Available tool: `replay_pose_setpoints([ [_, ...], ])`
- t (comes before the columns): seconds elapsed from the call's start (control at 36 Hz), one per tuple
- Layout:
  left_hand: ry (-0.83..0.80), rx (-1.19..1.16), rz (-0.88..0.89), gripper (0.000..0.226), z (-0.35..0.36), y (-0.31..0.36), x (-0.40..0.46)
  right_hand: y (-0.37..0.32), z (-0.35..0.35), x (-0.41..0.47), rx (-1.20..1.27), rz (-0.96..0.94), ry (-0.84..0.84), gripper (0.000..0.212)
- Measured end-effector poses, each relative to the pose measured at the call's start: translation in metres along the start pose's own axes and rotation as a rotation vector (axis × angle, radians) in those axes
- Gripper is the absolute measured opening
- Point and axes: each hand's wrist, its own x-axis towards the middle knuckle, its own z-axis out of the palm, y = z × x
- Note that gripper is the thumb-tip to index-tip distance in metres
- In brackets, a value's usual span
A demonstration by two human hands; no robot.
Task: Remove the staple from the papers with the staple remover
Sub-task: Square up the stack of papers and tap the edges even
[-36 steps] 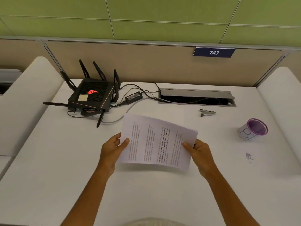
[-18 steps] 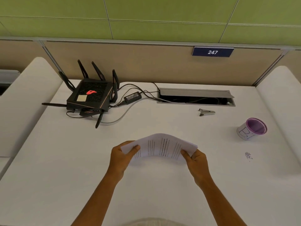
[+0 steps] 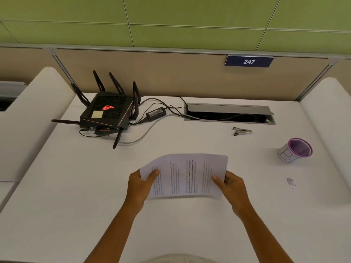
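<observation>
You are looking down at a white desk (image 3: 66, 215) backed by a tan partition. At its far left sits a black router (image 3: 106, 112) with raised antennas and a glowing red logo. Just right of it lies a black power adapter (image 3: 156, 114), with cables running into an open cable slot (image 3: 229, 114) set in the desk's far edge. A metal staple remover (image 3: 242, 131) lies just in front of that slot. Farther right stands a white cup with a purple rim (image 3: 294, 150), and nearer you, a small pile of loose staples (image 3: 290, 181).
</observation>
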Motion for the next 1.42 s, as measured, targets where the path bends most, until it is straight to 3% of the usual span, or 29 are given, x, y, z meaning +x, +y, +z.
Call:
replay_pose_setpoints([
  [0.14, 0.065, -0.082, -0.021, 0.016, -0.006, 0.0, 0.0, -0.003, -0.01, 0.003, 0.135, 0.012, -0.134, 0.042],
  [0.28, 0.099, -0.228, -0.052, 0.025, 0.001, -0.007, -0.009, -0.005, 0.004, -0.001, 0.481, 0.07, -0.164, 0.068],
  [0.36, 0.12, -0.315, -0.098, 0.029, 0.012, -0.011, -0.019, -0.009, 0.023, -0.008, 0.52, 0.088, -0.152, 0.064],
  [0.47, 0.1, -0.345, -0.154, 0.033, 0.026, -0.02, -0.034, -0.011, 0.048, -0.016, 0.457, 0.095, -0.059, 0.043],
  [0.56, 0.086, -0.329, -0.153, 0.04, 0.027, -0.023, -0.04, -0.014, 0.053, -0.017, 0.388, 0.083, -0.005, 0.033],
  [0.72, 0.015, -0.185, -0.074, 0.028, 0.006, -0.019, -0.033, -0.028, 0.035, -0.005, 0.252, 0.076, 0.01, 0.02],
  [0.97, -0.202, -0.032, 0.027, 0.026, 0.023, 0.027, -0.018, -0.059, 0.028, -0.004, 0.075, -0.078, -0.024, 0.025],
  [1.17, -0.117, -0.071, 0.185, 0.019, 0.04, 0.056, -0.016, -0.067, 0.035, -0.014, 0.102, -0.251, 0.035, 0.031],
  [1.42, -0.138, 0.034, 0.156, 0.015, 0.046, 0.033, -0.025, -0.028, 0.043, -0.017, 0.121, -0.071, 0.081, 0.024],
])
